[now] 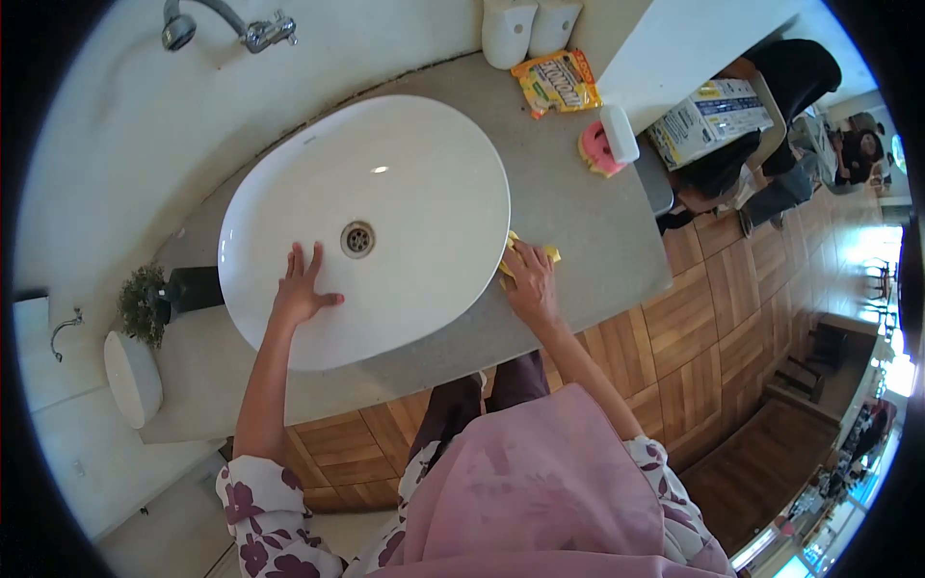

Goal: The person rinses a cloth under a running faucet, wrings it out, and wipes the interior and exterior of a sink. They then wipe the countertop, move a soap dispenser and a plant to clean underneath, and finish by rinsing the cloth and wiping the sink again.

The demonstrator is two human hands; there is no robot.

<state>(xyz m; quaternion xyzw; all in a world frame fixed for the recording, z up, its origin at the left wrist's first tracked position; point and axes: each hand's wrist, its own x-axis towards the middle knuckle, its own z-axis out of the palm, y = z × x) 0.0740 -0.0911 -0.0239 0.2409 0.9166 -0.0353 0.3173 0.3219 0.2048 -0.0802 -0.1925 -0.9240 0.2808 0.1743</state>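
Observation:
A white oval basin sits on a grey countertop, with a metal drain in its middle. Over the basin's near-left inner wall, my left hand has its fingers spread and holds nothing; whether it presses on the surface is hard to tell. My right hand is closed on a yellow cloth at the basin's right outer side, down by the counter. Parts of the cloth poke out around the fingers; the rest is hidden beneath them.
A wall faucet hangs at upper left. Toward the back right are white dispensers, a yellow-orange packet, a pink sponge and a white bottle. A potted plant stands left. Beyond the counter, a person carries a box.

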